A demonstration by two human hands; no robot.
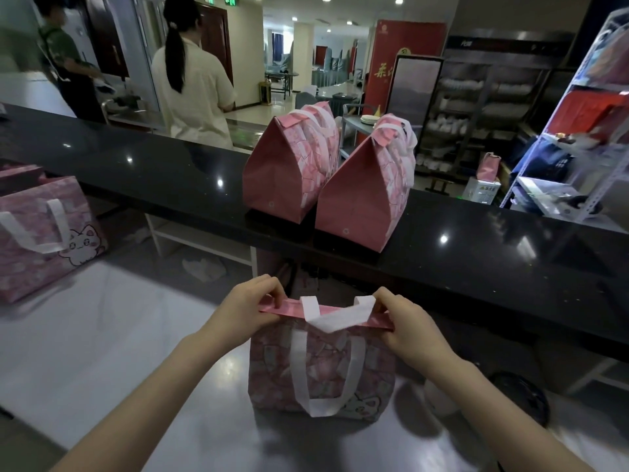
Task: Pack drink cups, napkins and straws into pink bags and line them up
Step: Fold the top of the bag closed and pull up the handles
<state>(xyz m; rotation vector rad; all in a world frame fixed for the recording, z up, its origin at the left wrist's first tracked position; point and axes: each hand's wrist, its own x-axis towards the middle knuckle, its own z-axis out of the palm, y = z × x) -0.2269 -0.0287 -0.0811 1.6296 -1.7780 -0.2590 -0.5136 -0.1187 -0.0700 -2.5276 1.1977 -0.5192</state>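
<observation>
A long black counter (pixel 143 165) runs across the far side, left to right, and on it two closed pink bags (pixel 289 168) and (pixel 367 189) stand side by side, touching or nearly so, their folded tops pointing up and their narrow ends facing the viewer. Below it, on the near side, lies a grey steel worktop (pixel 102 335). At its far left another pink bag with a cat print (pixel 44 243) stands apart, open or closed I cannot tell.

The bag in hand (pixel 320 366) stands upright on the worktop, near centre, just in front of the counter's edge. Its folded top strip (pixel 323 313) runs left to right, level, and each hand holds one end: the left hand (pixel 245 310) pinches the left end, fingers closed on the pink fold, and the right hand (pixel 405 321) pinches the right end the same way. A white handle (pixel 335 315) is caught over the fold between them; the other hangs down the near face.

The two lined-up bags lie straight beyond and above the grip, slightly right, so the right hand is a little nearer the free spot beside them. Both forearms reach in from the near edge, wrists bent down. Judged from this, the top is being sealed, and next comes a lift up and away onto the counter
</observation>
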